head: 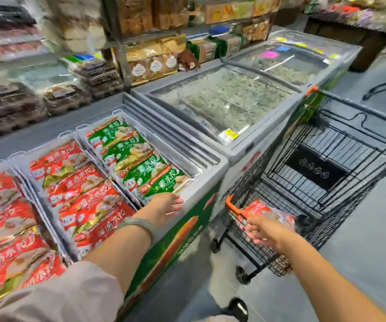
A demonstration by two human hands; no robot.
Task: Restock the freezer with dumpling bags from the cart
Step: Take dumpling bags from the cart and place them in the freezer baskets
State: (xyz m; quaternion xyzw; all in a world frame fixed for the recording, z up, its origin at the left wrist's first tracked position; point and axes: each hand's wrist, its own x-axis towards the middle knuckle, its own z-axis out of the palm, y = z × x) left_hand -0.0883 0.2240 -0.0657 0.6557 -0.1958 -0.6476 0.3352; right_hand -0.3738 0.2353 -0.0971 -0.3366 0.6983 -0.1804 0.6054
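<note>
1. Grocery shop for sure: a grey open-top chest freezer (210,173) crammed with red and green printed dumpling bags (127,152).
2. Glass-lidded chest freezers (229,96) next door, with yellow price stickers (231,134).
3. There's a black wire shopping cart (250,180), plus dark metal shelving (120,59) full of packaged goods.
</note>
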